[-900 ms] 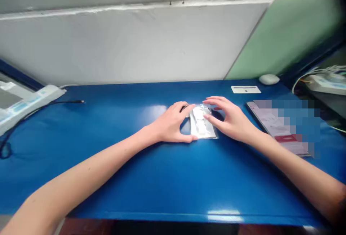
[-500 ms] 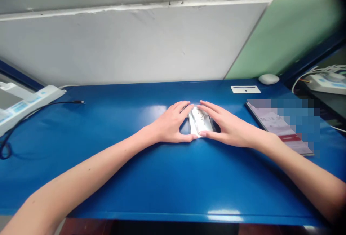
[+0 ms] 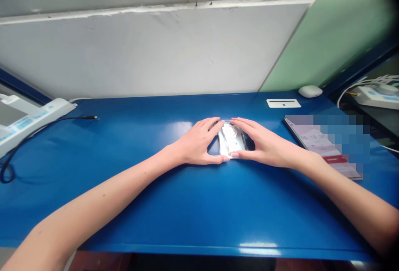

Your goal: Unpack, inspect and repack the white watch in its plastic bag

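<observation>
A shiny silver foil packet (image 3: 232, 138) lies on the blue table (image 3: 187, 208), between my two hands. My left hand (image 3: 202, 142) holds its left side, with the thumb at the near left corner and the fingers at the far edge. On the other side, my right hand (image 3: 255, 143) grips it the same way, its thumb resting on the near edge and its fingertips on the far edge. Both hands curve around the packet, leaving its middle in sight. Any contents are hidden.
At the left are a white power strip (image 3: 37, 115) and a black cable (image 3: 62, 119). On the right lie a partly blurred phone-like tablet (image 3: 321, 146), a white slotted plate (image 3: 283, 103) and a white mouse (image 3: 310, 91). A grey and green wall panel (image 3: 156, 55) closes the back.
The highlights and creases on the foil packet look slightly different, and my right fingertips have shifted a little. Both arms stay almost in place.
</observation>
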`<action>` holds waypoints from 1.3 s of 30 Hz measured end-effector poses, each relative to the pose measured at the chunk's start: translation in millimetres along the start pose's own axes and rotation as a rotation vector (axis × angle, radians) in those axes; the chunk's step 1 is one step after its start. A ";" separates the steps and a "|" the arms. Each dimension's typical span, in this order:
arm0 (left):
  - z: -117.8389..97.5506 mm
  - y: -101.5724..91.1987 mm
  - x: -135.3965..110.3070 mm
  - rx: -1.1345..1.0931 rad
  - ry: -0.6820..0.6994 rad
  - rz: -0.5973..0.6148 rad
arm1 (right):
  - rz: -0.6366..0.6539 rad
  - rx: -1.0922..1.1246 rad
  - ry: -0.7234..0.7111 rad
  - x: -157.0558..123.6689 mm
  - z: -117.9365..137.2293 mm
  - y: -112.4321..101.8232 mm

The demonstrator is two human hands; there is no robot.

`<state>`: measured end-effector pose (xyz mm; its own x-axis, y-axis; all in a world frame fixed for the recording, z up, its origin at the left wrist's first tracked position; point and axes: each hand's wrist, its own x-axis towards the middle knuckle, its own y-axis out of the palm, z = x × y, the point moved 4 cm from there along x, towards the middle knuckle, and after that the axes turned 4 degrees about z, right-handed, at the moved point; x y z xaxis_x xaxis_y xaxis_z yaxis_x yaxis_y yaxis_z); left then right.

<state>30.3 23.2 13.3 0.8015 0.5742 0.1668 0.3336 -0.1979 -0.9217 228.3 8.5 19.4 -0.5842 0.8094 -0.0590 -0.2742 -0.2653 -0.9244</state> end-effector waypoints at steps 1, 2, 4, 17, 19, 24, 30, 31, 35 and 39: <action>0.1 0.3 -0.1 0.000 -0.011 0.009 | 0.002 0.009 0.003 -0.2 -1.1 -0.1; 0.2 0.5 -0.1 -0.001 -0.021 0.015 | 0.003 0.015 0.006 -0.5 -1.7 -0.2; 0.3 0.7 -0.3 0.002 -0.036 0.023 | 0.004 0.018 0.007 -1.0 -1.6 -0.5; -0.4 -0.3 -2.4 -0.001 -0.003 0.038 | -0.119 0.026 -0.026 -1.2 0.5 -3.4; -0.8 -0.7 -2.0 -0.008 -0.004 0.041 | -0.130 0.040 -0.027 -0.7 1.0 -4.4; -1.4 -1.2 -1.6 0.001 0.002 0.032 | -0.151 0.053 -0.040 -0.2 4.2 -6.9; -0.5 -0.6 -2.0 0.011 0.009 0.021 | -0.162 0.039 -0.048 -0.4 4.7 -6.5; -0.6 -0.7 -2.1 0.016 0.008 0.022 | -0.161 0.036 -0.049 -0.4 4.6 -6.6; -1.5 -1.4 -2.5 0.031 0.025 0.033 | -0.150 0.039 -0.037 -0.7 4.0 -9.2; -1.8 -1.7 -2.6 0.039 0.056 0.029 | -0.156 0.045 -0.019 -1.1 2.4 -11.8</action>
<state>28.5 20.6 15.0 0.8377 0.5229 0.1578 0.2908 -0.1825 -0.9392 230.3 9.5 31.3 -0.5457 0.8330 0.0914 -0.3964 -0.1606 -0.9039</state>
